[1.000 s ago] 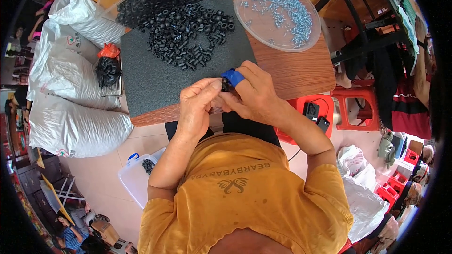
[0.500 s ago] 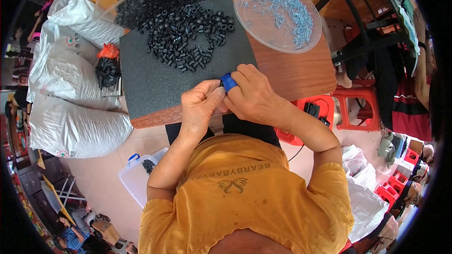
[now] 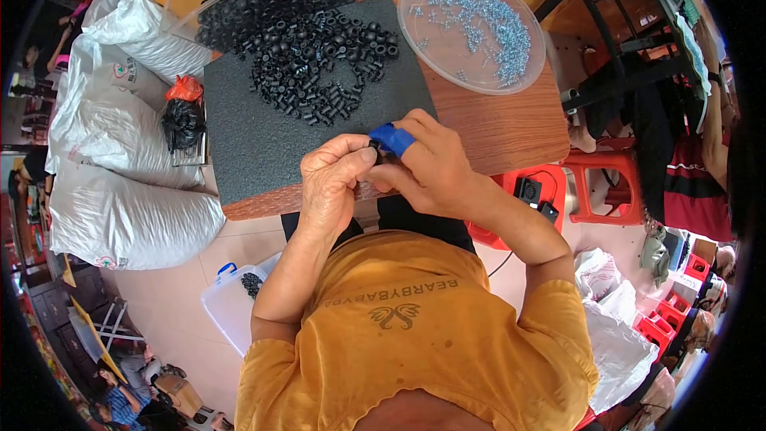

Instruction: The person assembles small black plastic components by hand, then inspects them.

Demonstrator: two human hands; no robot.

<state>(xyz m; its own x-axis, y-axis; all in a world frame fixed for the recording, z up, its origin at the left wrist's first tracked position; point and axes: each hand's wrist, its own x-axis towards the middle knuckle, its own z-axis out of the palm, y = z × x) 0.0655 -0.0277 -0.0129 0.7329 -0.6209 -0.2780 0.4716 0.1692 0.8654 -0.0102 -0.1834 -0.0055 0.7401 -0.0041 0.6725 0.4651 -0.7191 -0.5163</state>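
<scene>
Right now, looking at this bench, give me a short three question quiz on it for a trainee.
1. True or false: the round clear tray of small pale blue screws sits to the person's right of the black mat.
2. What lies heaped on the mat's far part?
A. black rubber parts
B. red caps
C. coins
3. Fill in: the left hand and right hand meet at the table's near edge around a small ____ part.

Key: 1 true; 2 A; 3 black.
</scene>
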